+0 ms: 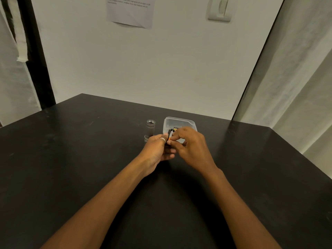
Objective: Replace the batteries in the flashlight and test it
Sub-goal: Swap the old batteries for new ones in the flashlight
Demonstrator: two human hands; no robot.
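Observation:
The grey metal flashlight body (pixel 150 127) stands upright on the black table (pixel 89 159), its threaded end open at the top. Just right of it my left hand (pixel 156 150), with a ring on one finger, grips a small black battery holder (pixel 169 135). My right hand (pixel 190 146) meets it from the right, with thumb and fingertips pinched on a battery with an orange band at the holder. Most of the holder is hidden by my fingers.
A clear plastic container (pixel 179 123) sits directly behind my hands with a few batteries inside. The wall behind carries a sheet of paper (pixel 131 11) and a light switch (pixel 220 9). Curtains hang at both sides.

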